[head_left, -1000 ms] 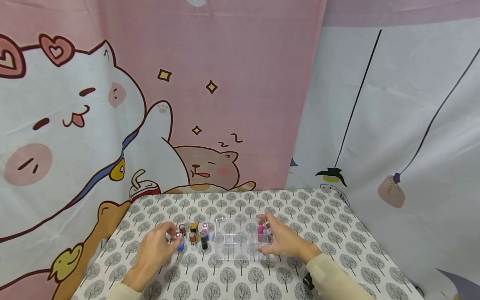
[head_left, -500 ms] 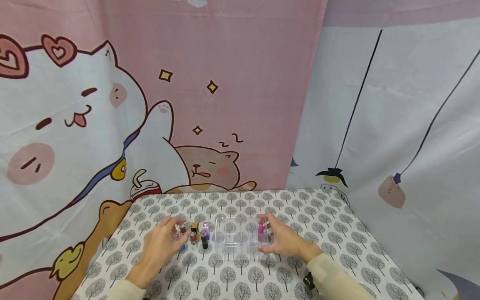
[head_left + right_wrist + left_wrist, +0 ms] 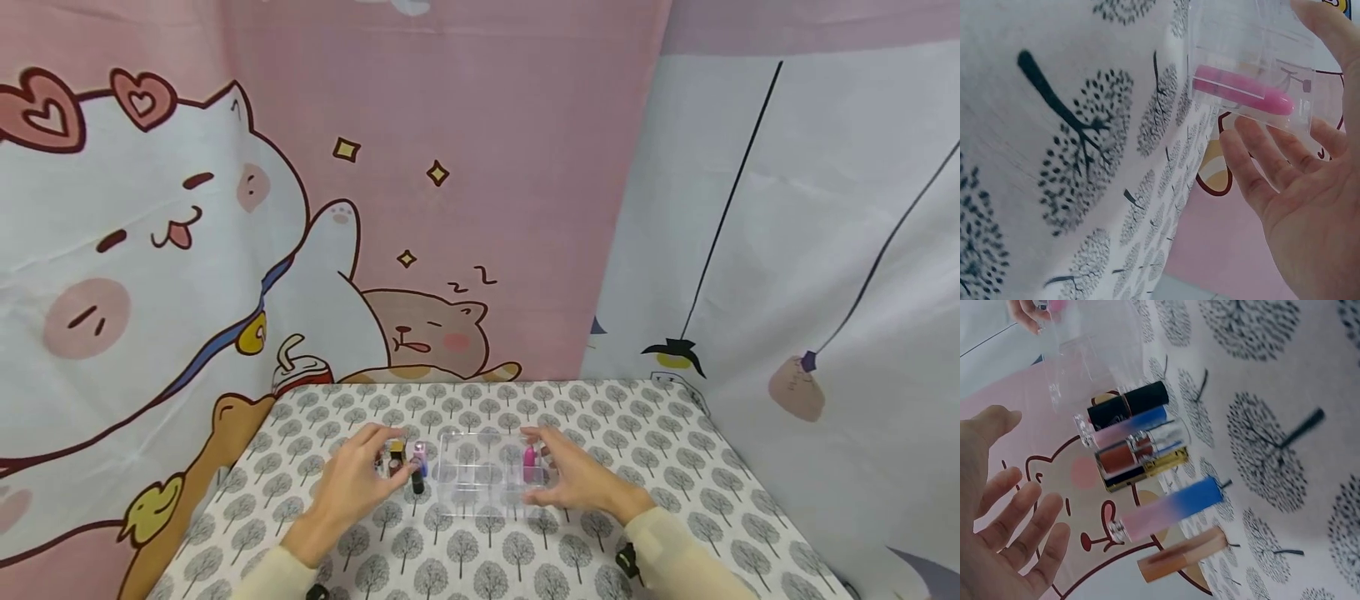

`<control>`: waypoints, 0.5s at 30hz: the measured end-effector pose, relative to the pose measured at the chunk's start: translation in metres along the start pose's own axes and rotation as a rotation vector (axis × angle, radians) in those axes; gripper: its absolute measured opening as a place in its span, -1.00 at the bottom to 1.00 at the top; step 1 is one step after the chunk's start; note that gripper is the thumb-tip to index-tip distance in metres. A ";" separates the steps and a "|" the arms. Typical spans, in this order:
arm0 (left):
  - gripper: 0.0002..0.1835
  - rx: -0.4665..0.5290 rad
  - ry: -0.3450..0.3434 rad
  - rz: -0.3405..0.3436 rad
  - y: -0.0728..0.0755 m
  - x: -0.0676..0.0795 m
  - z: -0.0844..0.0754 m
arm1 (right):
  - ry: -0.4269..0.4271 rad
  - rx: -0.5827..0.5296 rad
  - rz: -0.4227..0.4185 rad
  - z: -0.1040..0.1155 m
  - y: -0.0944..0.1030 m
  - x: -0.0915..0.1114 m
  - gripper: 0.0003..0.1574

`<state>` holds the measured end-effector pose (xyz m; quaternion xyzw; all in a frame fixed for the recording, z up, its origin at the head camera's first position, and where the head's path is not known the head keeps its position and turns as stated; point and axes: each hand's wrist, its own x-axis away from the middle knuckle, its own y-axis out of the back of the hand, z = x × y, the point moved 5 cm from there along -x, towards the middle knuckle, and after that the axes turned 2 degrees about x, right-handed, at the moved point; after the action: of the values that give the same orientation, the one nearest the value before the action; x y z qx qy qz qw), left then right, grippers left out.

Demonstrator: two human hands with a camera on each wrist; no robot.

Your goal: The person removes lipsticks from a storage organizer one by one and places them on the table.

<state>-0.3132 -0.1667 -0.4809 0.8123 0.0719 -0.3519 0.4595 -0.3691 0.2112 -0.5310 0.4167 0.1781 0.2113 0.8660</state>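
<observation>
My left hand (image 3: 356,479) hangs with fingers spread just above the lipsticks, holding nothing. In the left wrist view they stand in a cluster: a black lipstick tube (image 3: 1141,399), two pink-to-blue tubes, the nearer pink-to-blue tube (image 3: 1175,508) apart from the other, a red-brown lip gloss (image 3: 1116,459) with a silvery end, a gold-and-black tube (image 3: 1166,467) and an orange-brown tube (image 3: 1185,551). My right hand (image 3: 573,475) grips the right end of a clear divided box (image 3: 468,504), thumb in front and fingers behind. Inside its right compartment stands a bright pink tube (image 3: 1244,90).
A white cloth with grey trees (image 3: 491,554) covers the table. Behind it hangs a pink cartoon curtain (image 3: 510,208), with a pale curtain (image 3: 735,275) on the right. A small black object (image 3: 627,560) shows beside my right sleeve.
My left hand has moved to the right over the lipsticks and now covers part of the cluster. My right hand stays at the clear box. The head view has shifted slightly.
</observation>
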 end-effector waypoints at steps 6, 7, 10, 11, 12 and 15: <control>-0.32 0.025 -0.061 -0.003 -0.006 -0.005 -0.012 | 0.013 0.006 0.012 -0.001 0.006 0.000 0.54; -0.31 0.020 -0.067 -0.003 -0.006 -0.006 -0.014 | 0.017 -0.003 0.013 -0.001 0.006 0.000 0.52; -0.29 0.011 -0.081 0.003 -0.010 -0.009 -0.019 | 0.017 -0.014 0.017 0.000 0.008 -0.001 0.46; -0.28 0.009 -0.084 0.008 -0.011 -0.010 -0.021 | 0.016 -0.016 0.015 0.000 0.008 -0.001 0.44; -0.27 0.007 -0.091 0.009 -0.013 -0.011 -0.023 | 0.015 -0.014 0.013 0.000 0.008 -0.002 0.42; -0.26 0.006 -0.094 0.021 -0.018 -0.014 -0.026 | 0.017 -0.011 0.011 -0.001 0.007 -0.004 0.39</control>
<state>-0.3177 -0.1327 -0.4759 0.7967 0.0408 -0.3853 0.4638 -0.3746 0.2139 -0.5260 0.4109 0.1819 0.2207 0.8657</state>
